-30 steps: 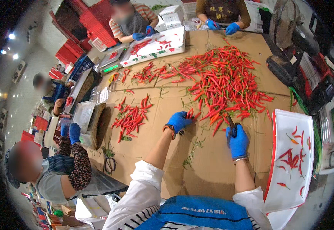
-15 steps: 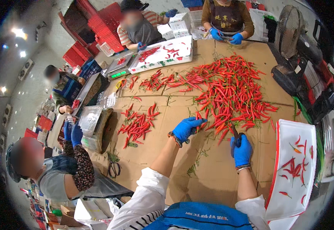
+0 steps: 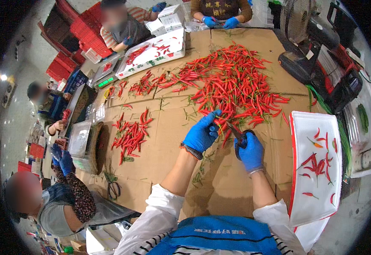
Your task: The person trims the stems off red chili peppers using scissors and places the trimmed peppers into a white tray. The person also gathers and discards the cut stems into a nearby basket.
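Note:
My left hand point(image 3: 201, 132), in a blue glove, pinches a red chili pepper point(image 3: 222, 122) at the near edge of a large chili pile point(image 3: 241, 78). In my gloved right hand point(image 3: 252, 152) is a pair of scissors point(image 3: 235, 131) with dark handles. Its blades point up and left, close to the pepper in my left hand; whether they touch it I cannot tell. A smaller heap of red chilies point(image 3: 131, 135) lies on the cardboard to the left. Green stem bits point(image 3: 199, 173) are scattered near my left wrist.
At right stands a white foam tray point(image 3: 297, 199) with a red rim and several chilies. A fan point(image 3: 295, 21) is beyond it. Another pair of scissors point(image 3: 114, 189), a digital scale point(image 3: 105, 80) and a white chili box point(image 3: 151, 63) are leftward. Several gloved co-workers surround the cardboard-covered table point(image 3: 168, 144).
The whole view has shifted, so the table sits further left and up. My hands have come closer together, and the scissors' blades are now beside the pepper in my left hand.

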